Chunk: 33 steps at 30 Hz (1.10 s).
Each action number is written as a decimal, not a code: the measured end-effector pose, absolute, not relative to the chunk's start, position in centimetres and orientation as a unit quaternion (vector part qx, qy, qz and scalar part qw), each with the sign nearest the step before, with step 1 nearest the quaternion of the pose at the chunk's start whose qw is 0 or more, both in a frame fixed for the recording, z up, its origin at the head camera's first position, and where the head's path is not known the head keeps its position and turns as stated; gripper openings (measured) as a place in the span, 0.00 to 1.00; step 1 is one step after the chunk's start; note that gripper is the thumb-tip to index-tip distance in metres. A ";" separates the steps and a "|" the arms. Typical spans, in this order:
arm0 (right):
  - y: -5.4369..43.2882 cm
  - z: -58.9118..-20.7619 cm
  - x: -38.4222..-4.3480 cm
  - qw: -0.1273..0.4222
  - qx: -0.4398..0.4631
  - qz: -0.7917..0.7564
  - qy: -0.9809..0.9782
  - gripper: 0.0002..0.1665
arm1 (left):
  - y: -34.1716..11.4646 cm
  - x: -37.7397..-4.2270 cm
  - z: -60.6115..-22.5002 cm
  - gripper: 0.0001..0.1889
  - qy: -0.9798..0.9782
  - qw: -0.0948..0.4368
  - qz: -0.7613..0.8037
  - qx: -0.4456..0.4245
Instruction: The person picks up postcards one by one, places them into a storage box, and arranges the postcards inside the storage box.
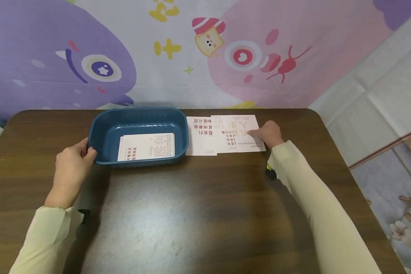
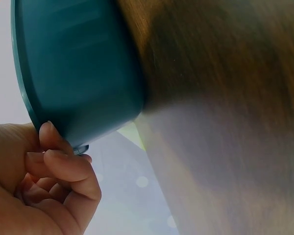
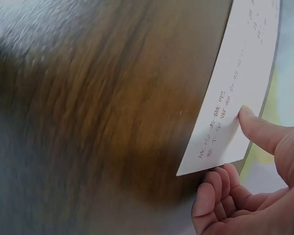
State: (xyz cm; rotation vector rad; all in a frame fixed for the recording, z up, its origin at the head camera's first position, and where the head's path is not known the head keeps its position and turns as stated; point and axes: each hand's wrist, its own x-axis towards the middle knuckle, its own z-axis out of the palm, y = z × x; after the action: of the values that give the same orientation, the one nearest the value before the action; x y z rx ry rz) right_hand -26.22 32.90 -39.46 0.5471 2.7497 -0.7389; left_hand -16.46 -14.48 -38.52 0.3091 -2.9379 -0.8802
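In the head view I locate the printed card at the right end of an overlapping row of cards. My right hand pinches the end of this card: the right wrist view shows the thumb on the printed face and the other fingers curled at the lower edge. I cannot tell whether that end is raised. The row extends left to the blue basin, just beside its right wall. My left hand grips the basin at its left end, thumb and curled fingers pinching the rim. White cards with red and pale lettering lie inside the basin, toward its front wall. All of this is at the far side of the dark wooden table. Behind the table I see a cartoon-printed cloth; to the right, a floral-printed cloth.
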 end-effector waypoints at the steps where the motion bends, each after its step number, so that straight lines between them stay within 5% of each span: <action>1: 33.0 -39.5 -26.2 0.124 0.194 -0.263 0.937 0.31 | -14.5 -16.4 -38.5 0.25 -0.953 0.029 -0.285 0.099; 9: 33.4 -39.6 -26.7 0.115 0.248 -0.332 0.903 0.35 | -14.3 -16.4 -38.5 0.25 -0.953 0.025 -0.287 0.098; 17: 33.7 -39.7 -27.1 0.048 0.267 -0.344 0.899 0.23 | -14.3 -16.3 -38.5 0.25 -0.952 0.022 -0.288 0.100; 27: 34.9 -39.4 -27.2 -0.026 0.226 -0.361 0.904 0.21 | -14.3 -16.3 -38.4 0.25 -0.952 0.021 -0.287 0.102; 33: 35.4 -38.2 -27.6 -0.021 0.168 -0.369 0.914 0.18 | -14.4 -16.3 -38.3 0.25 -0.952 0.021 -0.286 0.105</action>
State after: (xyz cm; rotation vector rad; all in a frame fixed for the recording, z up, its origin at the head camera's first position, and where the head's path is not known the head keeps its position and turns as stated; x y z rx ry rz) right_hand -27.57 35.37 -38.25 0.5351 2.9099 -1.1752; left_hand -16.33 -14.35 -38.29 0.3259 -2.9515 -0.8877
